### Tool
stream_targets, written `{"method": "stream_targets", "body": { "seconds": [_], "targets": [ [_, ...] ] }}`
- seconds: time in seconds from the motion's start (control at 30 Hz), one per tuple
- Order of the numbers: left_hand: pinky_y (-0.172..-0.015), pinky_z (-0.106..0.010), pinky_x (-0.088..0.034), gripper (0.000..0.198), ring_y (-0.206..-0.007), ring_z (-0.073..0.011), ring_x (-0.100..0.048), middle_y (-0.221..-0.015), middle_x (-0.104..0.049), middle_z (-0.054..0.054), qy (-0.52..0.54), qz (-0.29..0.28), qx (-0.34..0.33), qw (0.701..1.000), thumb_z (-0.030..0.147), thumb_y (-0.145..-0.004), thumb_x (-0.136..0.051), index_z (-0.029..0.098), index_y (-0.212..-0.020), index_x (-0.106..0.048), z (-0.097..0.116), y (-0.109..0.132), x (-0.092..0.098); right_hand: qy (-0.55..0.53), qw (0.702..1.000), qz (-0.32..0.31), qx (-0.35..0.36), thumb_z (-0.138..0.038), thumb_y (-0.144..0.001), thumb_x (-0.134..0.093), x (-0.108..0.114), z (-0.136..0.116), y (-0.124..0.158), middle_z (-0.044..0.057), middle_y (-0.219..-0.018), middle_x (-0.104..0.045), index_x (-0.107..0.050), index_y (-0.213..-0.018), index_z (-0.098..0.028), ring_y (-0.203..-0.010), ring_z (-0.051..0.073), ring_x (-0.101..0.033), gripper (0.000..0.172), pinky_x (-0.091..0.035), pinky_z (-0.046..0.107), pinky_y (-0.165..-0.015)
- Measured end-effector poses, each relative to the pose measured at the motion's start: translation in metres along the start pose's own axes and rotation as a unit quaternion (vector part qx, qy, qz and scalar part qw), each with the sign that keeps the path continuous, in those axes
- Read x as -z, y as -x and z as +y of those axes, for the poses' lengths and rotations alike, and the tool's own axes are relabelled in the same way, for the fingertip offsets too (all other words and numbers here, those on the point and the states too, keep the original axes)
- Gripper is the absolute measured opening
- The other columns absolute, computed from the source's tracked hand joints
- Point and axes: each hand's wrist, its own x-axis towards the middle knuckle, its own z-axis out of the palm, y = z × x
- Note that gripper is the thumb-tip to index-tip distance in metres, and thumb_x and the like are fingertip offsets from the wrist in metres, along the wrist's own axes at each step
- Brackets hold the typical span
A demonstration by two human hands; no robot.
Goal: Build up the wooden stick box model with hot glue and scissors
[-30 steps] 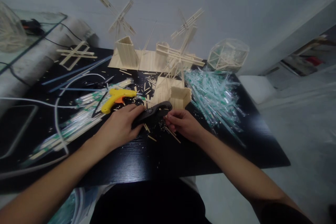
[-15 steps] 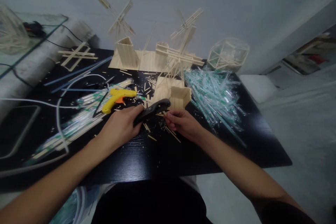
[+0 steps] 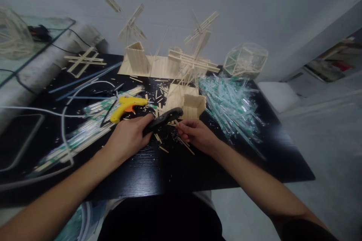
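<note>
My left hand [image 3: 130, 135] is closed around a black-handled cutting tool [image 3: 164, 118], which looks like a knife; its blade does not show clearly. The tool's rounded end points right, in front of the square wooden tube [image 3: 194, 106] of a model. Just right of the tool, my right hand [image 3: 195, 133] pinches a small wooden stick [image 3: 177, 122] between thumb and fingers. Short stick pieces [image 3: 164, 149] and shavings lie on the black table below the hands. A yellow glue gun [image 3: 126, 107] lies beyond my left hand.
Wooden windmill models [image 3: 138, 60] stand along the back. Clear and green plastic wrappers [image 3: 232, 101] are heaped at right, beside a faceted stick frame [image 3: 246, 60]. Wrapped sticks [image 3: 82, 135] and a white cable [image 3: 62, 128] lie at left. The black table [image 3: 271, 165] ends at front right.
The view has shifted very slightly. Both hands keep almost the same place and the same grips.
</note>
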Motion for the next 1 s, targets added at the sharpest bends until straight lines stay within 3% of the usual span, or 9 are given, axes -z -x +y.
{"method": "stream_targets", "body": {
  "seconds": [0.27,0.5,0.77,0.9,1.0],
  "targets": [
    [-0.062,-0.03,-0.043,0.011,-0.074,-0.024,-0.072,-0.081,-0.074,-0.006,-0.028,-0.008,0.034,0.999,0.029,-0.091,-0.059,0.019,-0.095,-0.064,0.004,-0.0013,-0.0004,-0.002,1.0,-0.004,-0.011,-0.037,-0.076,-0.088,0.0032,0.0029,-0.0018,-0.003,-0.067,-0.06,-0.075,-0.081,-0.014,-0.053,0.004,-0.045,0.028,-0.035,0.018,-0.049],
    [-0.057,-0.031,-0.037,0.021,-0.065,-0.0254,-0.069,-0.071,-0.071,-0.007,-0.078,-0.027,0.092,0.992,0.039,-0.092,-0.059,0.019,-0.09,-0.065,0.0063,-0.0011,-0.0037,-0.023,0.999,0.008,-0.026,-0.036,-0.071,-0.092,0.0043,0.0015,-0.0036,-0.003,-0.066,-0.06,-0.075,-0.08,-0.012,-0.052,0.003,-0.044,0.031,-0.035,0.016,-0.047],
    [-0.061,-0.028,-0.039,0.037,-0.058,-0.0177,-0.061,-0.062,-0.064,-0.001,0.11,0.003,0.138,0.984,0.049,-0.095,-0.053,0.019,-0.075,-0.061,0.0042,-0.0092,-0.0015,-0.015,0.999,0.039,-0.02,-0.035,-0.069,-0.093,0.0047,0.0001,-0.0037,0.0,-0.07,-0.064,-0.075,-0.078,-0.012,-0.055,0.004,-0.048,0.03,-0.037,0.017,-0.049],
    [-0.061,-0.029,-0.04,0.033,-0.06,-0.0192,-0.061,-0.065,-0.064,-0.001,0.103,0.035,0.133,0.985,0.048,-0.094,-0.052,0.02,-0.08,-0.062,0.0011,-0.0088,-0.0016,0.011,0.999,0.043,-0.005,-0.038,-0.07,-0.092,0.0033,0.0009,-0.0028,0.0,-0.071,-0.065,-0.075,-0.079,-0.014,-0.055,0.005,-0.05,0.03,-0.039,0.018,-0.051],
    [-0.066,-0.031,-0.043,0.026,-0.071,-0.0231,-0.066,-0.077,-0.07,-0.004,0.081,0.039,0.097,0.991,0.045,-0.092,-0.054,0.02,-0.091,-0.063,-0.0003,-0.0064,-0.0026,0.033,0.998,0.054,0.022,-0.039,-0.07,-0.091,0.0018,0.0019,-0.0021,0.0,-0.071,-0.066,-0.075,-0.079,-0.015,-0.055,0.006,-0.051,0.031,-0.04,0.019,-0.051]
  ]
}}
